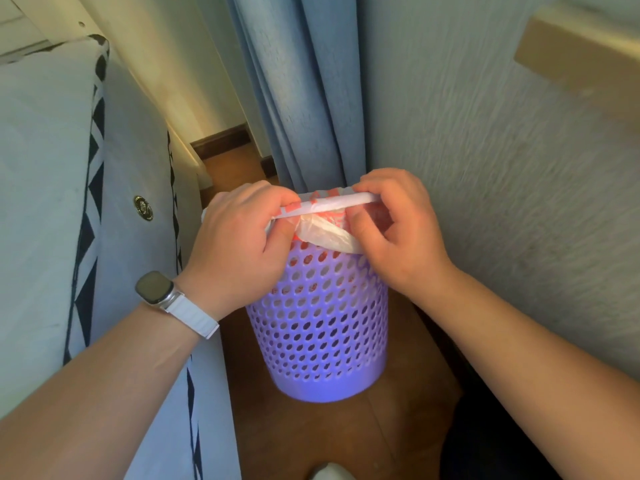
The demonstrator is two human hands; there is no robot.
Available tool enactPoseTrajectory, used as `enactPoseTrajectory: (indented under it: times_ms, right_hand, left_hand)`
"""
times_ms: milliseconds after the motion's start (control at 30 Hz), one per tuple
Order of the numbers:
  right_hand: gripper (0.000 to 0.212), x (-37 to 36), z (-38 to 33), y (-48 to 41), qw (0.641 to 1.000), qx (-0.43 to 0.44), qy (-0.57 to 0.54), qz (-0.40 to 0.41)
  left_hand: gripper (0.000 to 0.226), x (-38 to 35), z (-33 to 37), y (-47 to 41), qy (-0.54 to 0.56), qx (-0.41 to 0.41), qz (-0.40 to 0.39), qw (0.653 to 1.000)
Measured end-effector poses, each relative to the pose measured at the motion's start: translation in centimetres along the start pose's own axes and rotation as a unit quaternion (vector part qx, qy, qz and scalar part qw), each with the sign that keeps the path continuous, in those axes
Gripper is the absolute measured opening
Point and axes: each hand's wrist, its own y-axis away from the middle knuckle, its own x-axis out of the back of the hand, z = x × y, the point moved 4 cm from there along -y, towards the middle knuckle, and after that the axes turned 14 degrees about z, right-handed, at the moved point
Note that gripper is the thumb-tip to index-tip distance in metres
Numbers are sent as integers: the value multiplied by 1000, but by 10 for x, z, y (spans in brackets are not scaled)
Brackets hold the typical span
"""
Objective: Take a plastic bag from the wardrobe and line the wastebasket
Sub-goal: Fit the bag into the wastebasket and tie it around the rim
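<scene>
Rim of the wastebasket [322,327] concealed behind the left hand [239,247], the right hand [398,233] and the plastic bag [329,230]; interior not visible. Red print on the bag too crumpled to read. Fingertips of both hands tucked out of sight under the bag's edge. Emblem [143,208] on the mattress [41,168] too small to make out. Pale object [329,472] cut off at bottom edge, unidentifiable. Wall [519,168] blurred.
</scene>
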Motion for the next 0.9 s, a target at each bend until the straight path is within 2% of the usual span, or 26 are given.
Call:
enactPoseTrajectory:
  times_ms: [133,300,400,533,667,900]
  right_hand:
    - [13,1,0,1,1000,4,16,13]
    - [14,-2,-10,5,997,39,69,21]
    - [17,-4,-21,7,994,50,88,36]
    - [16,-8,-29,10,996,40,67,36]
    - [22,-8,-28,10,999,39,31,5]
    - [31,1,-5,-3,998,52,9,-30]
  left_hand:
    - [29,1,2,-2,23,-4,-10,1000]
    - [29,2,13,1,-29,-53,-3,998]
    - [29,-5,22,4,-39,-53,-20,998]
    - [31,-8,21,5,-18,-34,-40,998]
    - [26,-8,18,5,-17,-47,-33,998]
    - [30,-2,5,1,-10,-11,-10,1000]
